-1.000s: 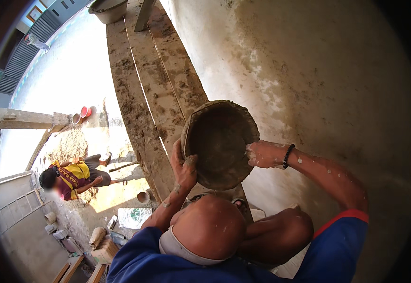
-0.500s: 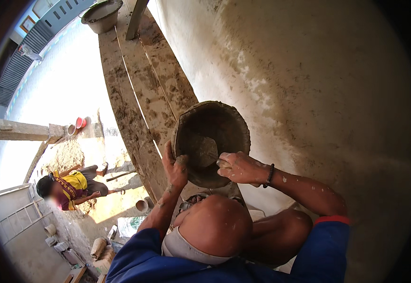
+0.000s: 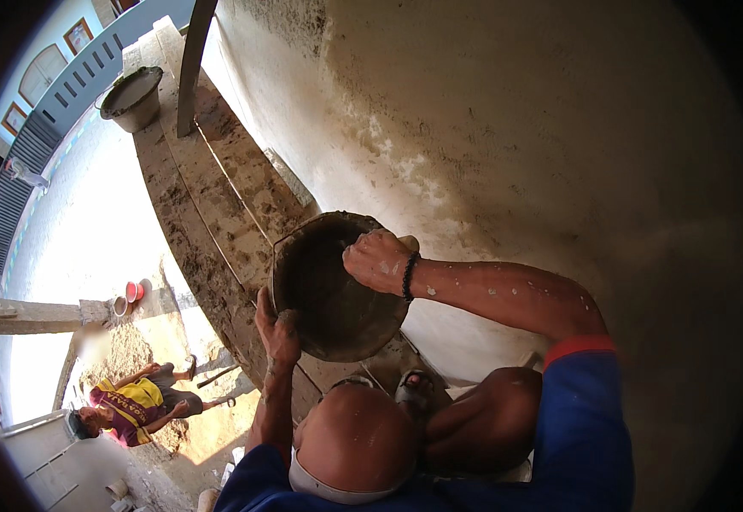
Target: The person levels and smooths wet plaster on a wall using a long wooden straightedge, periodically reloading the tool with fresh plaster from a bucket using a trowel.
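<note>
A dark, mortar-caked bucket (image 3: 337,346) tilts toward me on the plank scaffold, its round mouth facing up at me. My left hand (image 3: 278,331) grips its near left rim, thumb on the inside and fingers outside. Over the bucket's far right part, my right hand (image 3: 377,260) is closed round a trowel; the butt of its handle (image 3: 409,243) pokes out beside the wrist. The trowel's blade is hidden behind the hand and in the bucket's shade. Some grey mortar coats the bucket's inside.
Mortar-spattered planks (image 3: 205,183) run away to the far left beside a plastered wall (image 3: 508,162). A second bucket (image 3: 132,101) stands at their far end near an upright post (image 3: 192,72). Below on the left, a person (image 3: 136,410) is by a sand heap (image 3: 128,348).
My right hand has moved up and left across the bucket, and the trowel blade has gone out of sight. My left hand still holds the rim. The view has shifted.
</note>
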### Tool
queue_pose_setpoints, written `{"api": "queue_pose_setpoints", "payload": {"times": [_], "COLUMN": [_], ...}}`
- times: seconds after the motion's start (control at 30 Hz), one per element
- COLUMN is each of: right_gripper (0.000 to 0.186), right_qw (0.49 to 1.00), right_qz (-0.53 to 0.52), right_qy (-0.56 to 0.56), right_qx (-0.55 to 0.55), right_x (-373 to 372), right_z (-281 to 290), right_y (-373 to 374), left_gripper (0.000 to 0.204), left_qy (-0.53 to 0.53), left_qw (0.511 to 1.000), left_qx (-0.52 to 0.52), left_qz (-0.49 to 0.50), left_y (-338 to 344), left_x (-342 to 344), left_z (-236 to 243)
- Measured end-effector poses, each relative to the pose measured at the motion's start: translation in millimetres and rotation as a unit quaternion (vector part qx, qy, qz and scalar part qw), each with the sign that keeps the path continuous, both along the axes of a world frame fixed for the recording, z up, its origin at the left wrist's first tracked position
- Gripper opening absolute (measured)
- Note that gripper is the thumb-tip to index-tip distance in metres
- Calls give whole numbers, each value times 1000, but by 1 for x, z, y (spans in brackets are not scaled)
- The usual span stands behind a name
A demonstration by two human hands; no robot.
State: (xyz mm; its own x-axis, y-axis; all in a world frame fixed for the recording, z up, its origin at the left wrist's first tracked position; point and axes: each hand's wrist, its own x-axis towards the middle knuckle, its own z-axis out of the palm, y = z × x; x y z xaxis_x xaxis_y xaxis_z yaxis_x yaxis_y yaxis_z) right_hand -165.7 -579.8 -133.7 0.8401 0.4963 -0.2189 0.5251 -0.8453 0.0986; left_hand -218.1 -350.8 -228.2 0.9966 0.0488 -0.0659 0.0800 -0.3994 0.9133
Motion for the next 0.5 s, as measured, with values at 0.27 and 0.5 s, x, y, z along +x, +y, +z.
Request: {"api": "queue_pose_setpoints", "payload": {"times": [0.27,0.5], "right_gripper": [12,11], "right_qw": [982,975], "right_qz": [187,218], "right_qy": [7,36], "right_qx": [1,5], "right_x": [11,-13], "right_z": [10,10], "right_y": [-6,2], "left_gripper": [66,59], "left_qy": [16,-1], "left_qw": [986,975], "left_qx": [-152,-213], "left_qz": [-65,-64], "left_y": [-12,-14], "left_x": [17,29], "left_z": [21,39]}}
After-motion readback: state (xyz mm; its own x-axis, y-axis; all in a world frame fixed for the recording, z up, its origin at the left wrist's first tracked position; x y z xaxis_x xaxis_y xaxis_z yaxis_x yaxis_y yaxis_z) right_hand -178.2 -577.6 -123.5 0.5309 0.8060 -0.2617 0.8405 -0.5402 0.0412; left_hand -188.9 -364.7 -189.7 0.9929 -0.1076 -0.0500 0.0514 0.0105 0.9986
